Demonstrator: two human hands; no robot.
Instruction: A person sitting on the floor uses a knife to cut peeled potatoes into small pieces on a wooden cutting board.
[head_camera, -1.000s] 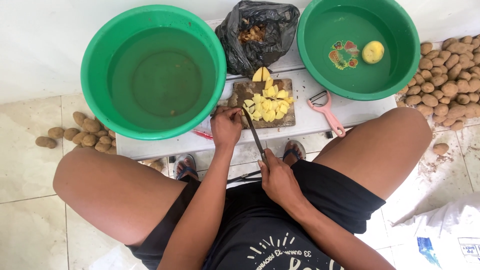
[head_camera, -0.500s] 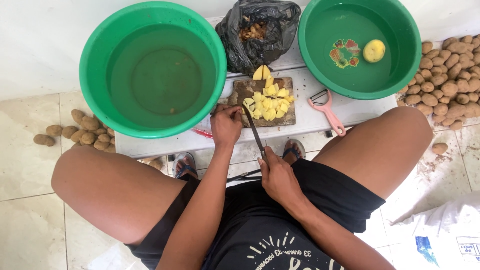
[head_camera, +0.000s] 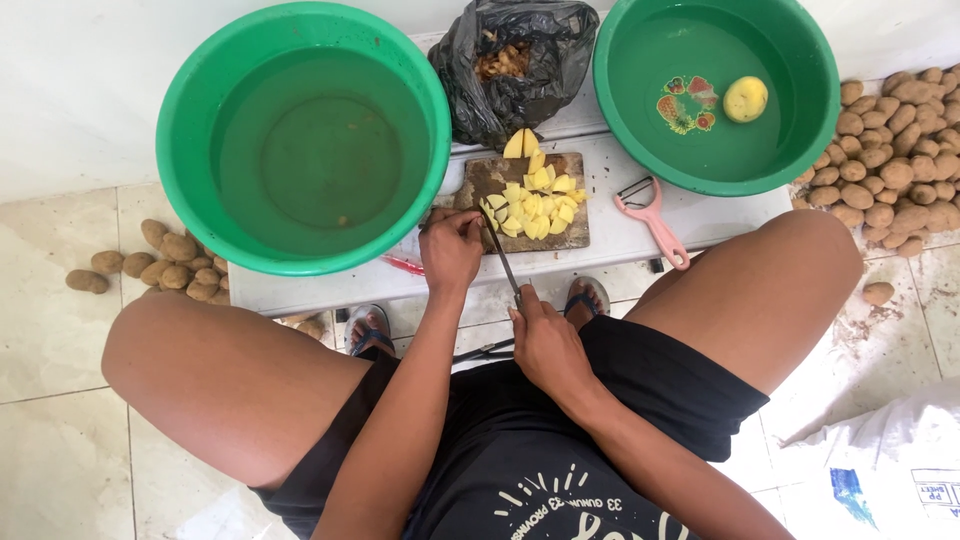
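Head view, scene: a seated person is seen from above at a low white desk (head_camera: 620, 235), knees spread to either side.
Board: a wooden board (head_camera: 500, 175) is laid on the desk between two green basins, with yellow potato cubes (head_camera: 535, 205) heaped on its middle and far edge.
Left hand: the left hand (head_camera: 452, 250) is set at the board's near left corner, fingers (head_camera: 445, 222) curled narrow; whether a piece is pinned under them cannot be told.
Right hand: the right hand (head_camera: 545, 345) is held well back from the board, near the lap, fingers closed around the handle of a knife (head_camera: 503, 258).
Knife: the blade is angled up and left, its tip reaching the board just beside the left hand.
Left basin: a large basin (head_camera: 200, 230) is filled with clear water, nothing seen floating.
Right basin: a second basin (head_camera: 625, 130) holds water and one peeled potato (head_camera: 745, 98).
Also on the desk: a pink peeler (head_camera: 655, 215) lies right of the board; a black bag (head_camera: 515, 60) of peelings sits behind it.
Floor: unpeeled potatoes (head_camera: 890, 150) are piled at right, a smaller heap at left.
Cutting, judged: the tip is best kept down on the board, the left fingertips tucked back from the edge, and cut pieces swept clear of the blade.
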